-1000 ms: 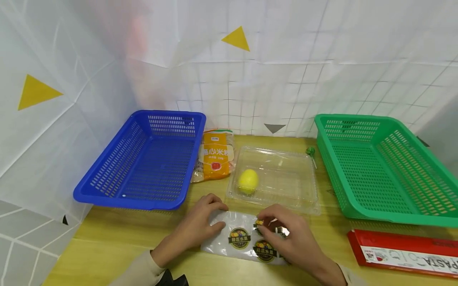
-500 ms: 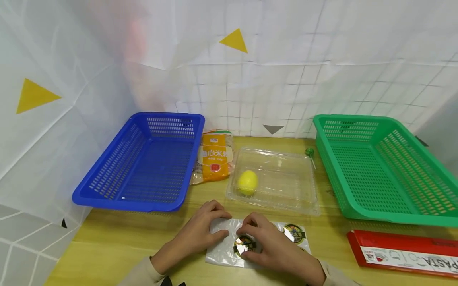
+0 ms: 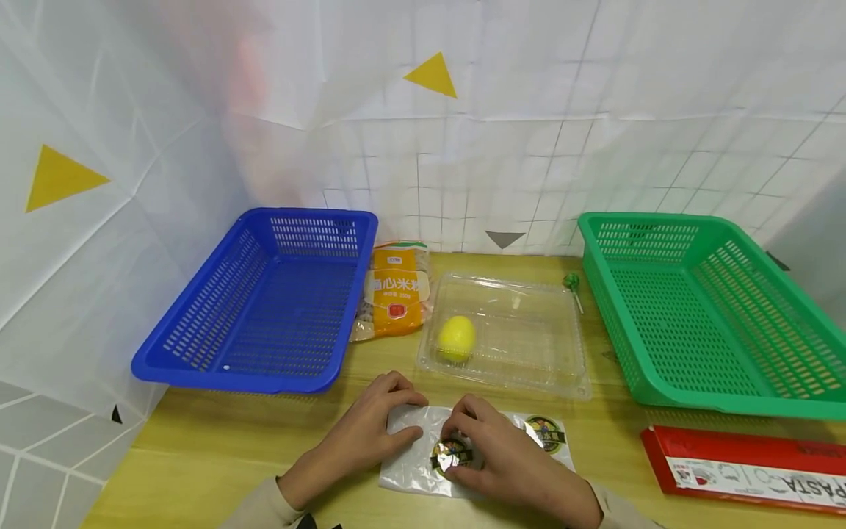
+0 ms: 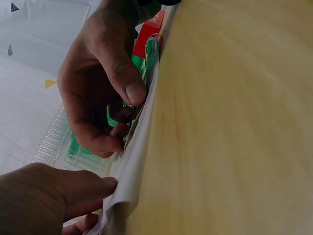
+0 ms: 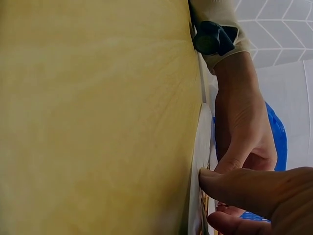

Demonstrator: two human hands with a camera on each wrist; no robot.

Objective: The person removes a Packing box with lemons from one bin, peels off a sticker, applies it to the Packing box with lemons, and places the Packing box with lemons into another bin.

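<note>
A glossy white sheet with round dark fruit stickers (image 3: 416,464) lies near the table's front edge. My left hand (image 3: 370,422) rests on its left end, thumb and fingers spread apart; in the left wrist view the thumb (image 4: 93,185) touches the sheet. My right hand (image 3: 505,459) is over the sheet's middle with bent fingers. Its fingertips and thumb meet around one round sticker (image 3: 452,455), which shines with glare. Another sticker (image 3: 545,433) shows beyond the right hand; the sheet between is hidden under it. In the right wrist view the right thumb (image 5: 234,188) lies against the sheet.
Behind the hands stands a clear plastic container (image 3: 529,334) with a yellow lemon-like fruit (image 3: 457,338). A noodle bag (image 3: 396,290), a blue basket (image 3: 231,378) and a green basket (image 3: 734,402) flank it. A green lollipop (image 3: 572,282) and red pasta box (image 3: 747,466) are at right.
The right hand has moved left along the sheet, from the stickers at its right part to the one nearer the left hand. The sheet has shifted slightly right and is steady since.
</note>
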